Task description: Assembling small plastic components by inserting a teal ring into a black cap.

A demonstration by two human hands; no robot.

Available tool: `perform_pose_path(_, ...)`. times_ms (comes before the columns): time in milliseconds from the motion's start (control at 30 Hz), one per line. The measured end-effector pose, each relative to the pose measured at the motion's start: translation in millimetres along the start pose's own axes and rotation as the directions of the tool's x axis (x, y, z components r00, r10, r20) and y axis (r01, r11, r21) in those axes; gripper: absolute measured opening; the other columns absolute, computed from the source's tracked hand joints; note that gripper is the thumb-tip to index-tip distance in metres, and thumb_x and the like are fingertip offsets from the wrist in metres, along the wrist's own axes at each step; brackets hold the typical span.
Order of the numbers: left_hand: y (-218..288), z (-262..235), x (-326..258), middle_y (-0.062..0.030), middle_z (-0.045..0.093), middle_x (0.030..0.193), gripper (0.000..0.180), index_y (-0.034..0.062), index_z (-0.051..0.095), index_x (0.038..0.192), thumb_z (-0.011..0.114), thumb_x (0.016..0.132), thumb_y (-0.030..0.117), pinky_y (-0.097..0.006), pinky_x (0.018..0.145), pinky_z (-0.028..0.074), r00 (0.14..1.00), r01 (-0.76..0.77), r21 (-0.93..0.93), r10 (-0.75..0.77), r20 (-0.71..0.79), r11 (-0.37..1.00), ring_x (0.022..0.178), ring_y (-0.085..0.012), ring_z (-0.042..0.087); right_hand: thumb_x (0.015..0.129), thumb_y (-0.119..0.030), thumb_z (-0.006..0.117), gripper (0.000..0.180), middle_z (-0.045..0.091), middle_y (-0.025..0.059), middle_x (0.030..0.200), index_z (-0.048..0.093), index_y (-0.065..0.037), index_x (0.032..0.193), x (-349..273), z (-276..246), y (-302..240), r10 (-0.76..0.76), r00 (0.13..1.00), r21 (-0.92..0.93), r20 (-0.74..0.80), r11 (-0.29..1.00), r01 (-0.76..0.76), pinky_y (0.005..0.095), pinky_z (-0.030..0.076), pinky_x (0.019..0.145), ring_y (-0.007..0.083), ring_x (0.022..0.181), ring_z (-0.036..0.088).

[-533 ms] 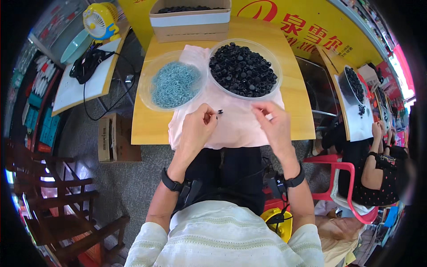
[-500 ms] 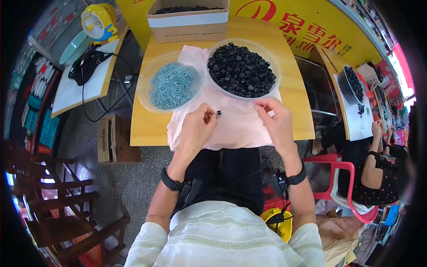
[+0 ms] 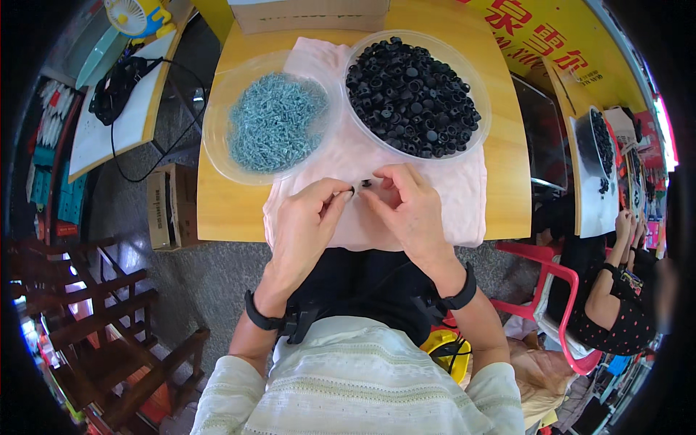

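Note:
My left hand [image 3: 308, 221] pinches a small black cap-like piece [image 3: 351, 191] between thumb and forefinger, above the pale pink cloth [image 3: 362, 225]. Close beside it, my right hand [image 3: 409, 214] has thumb and forefinger apart around another tiny black piece [image 3: 367, 183], which seems to lie on the cloth. Behind my hands, a clear round bowl [image 3: 210, 148] holds many bluish-silver screws [image 3: 275, 123]. To its right, a second clear bowl [image 3: 484, 109] is heaped with black plastic caps [image 3: 413, 98].
A cardboard box [image 3: 312, 16] stands at the table's [image 3: 507, 181] far edge. On the left side table are a yellow fan [image 3: 138, 16] and a black bag [image 3: 123, 87] with a cable. A co-worker [image 3: 605, 297] sits at right on a red chair [image 3: 573, 275].
My right hand has come left and inward from beside the bowl of caps to the small piece on the cloth. My left hand still pinches its piece. The whole view has shifted.

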State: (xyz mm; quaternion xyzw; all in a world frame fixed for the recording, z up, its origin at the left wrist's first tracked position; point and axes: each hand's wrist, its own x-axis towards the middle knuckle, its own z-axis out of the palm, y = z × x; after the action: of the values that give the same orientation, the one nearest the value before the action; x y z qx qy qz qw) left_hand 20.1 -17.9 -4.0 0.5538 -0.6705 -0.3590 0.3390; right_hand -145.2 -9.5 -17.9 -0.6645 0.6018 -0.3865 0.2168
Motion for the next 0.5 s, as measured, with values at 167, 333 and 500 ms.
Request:
perform_pose_path(167,-6.7,-13.5,1.2,-0.0052,0.066,0.074,0.013,0.0006,0.067,0.095,0.064,0.083,0.003,-0.021,0.060,0.046,0.991,0.103,-0.086,-0.094,0.100,0.991,0.063,-0.0056,0.056,0.072,-0.007,0.073,0.022,0.059,0.0058,0.077,0.061,-0.007,0.090,2.4,13.5,8.8,-0.110,0.993,-0.134,-0.043,0.986,0.104,0.0286,0.048,0.054,0.0204,0.062,0.061)
perform_pose_path(333,-14.2,-17.6,8.0,-0.0054,0.067,0.082,0.015,0.0025,0.067,0.097,0.064,0.082,0.002,-0.021,0.060,0.046,0.984,0.008,-0.120,0.014,0.178,0.993,0.063,-0.0067,0.056,0.070,0.002,0.070,0.019,0.061,0.0042,0.080,0.063,-0.006,0.086,3.8,5.5,7.0,-0.039,0.999,-0.039,0.011,0.998,0.040,0.0232,0.046,0.050,0.0131,0.058,0.059)
perform_pose_path(500,-8.8,-18.5,10.9,-0.0056,0.066,0.081,0.015,0.0030,0.068,0.096,0.065,0.082,0.002,-0.021,0.060,0.046,0.975,-0.051,-0.026,0.055,0.216,0.998,0.064,-0.0076,0.057,0.071,0.004,0.070,0.019,0.060,0.0039,0.080,0.062,-0.004,0.087,-0.7,-2.4,7.9,-0.007,1.000,0.062,-0.011,0.998,0.007,0.0213,0.044,0.049,0.0093,0.057,0.057)
